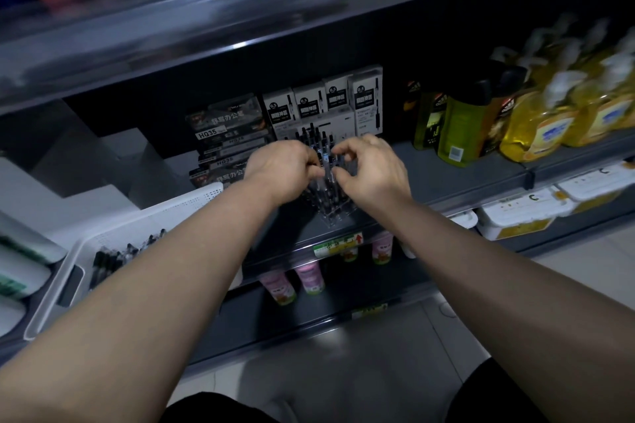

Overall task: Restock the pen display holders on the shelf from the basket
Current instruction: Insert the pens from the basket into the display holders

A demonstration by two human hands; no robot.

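Observation:
A clear plastic pen display holder (330, 213) stands on the dark shelf (457, 178), packed with several black pens (318, 142). Both hands are over it. My left hand (283, 170) has its fingers curled down among the pens and seems to pinch pens at their tops. My right hand (369, 168) mirrors it from the right, fingertips curled onto the pens. A white perforated basket (113, 233) sits at the lower left with several black pens (117, 259) lying in it, partly hidden by my left forearm.
Dark pen boxes (226, 134) are stacked left of the holder, and white pen boxes (323, 105) stand behind it. Yellow and green bottles (522, 120) fill the shelf to the right. Pink cans (309, 276) stand on the shelf below. An upper shelf overhangs.

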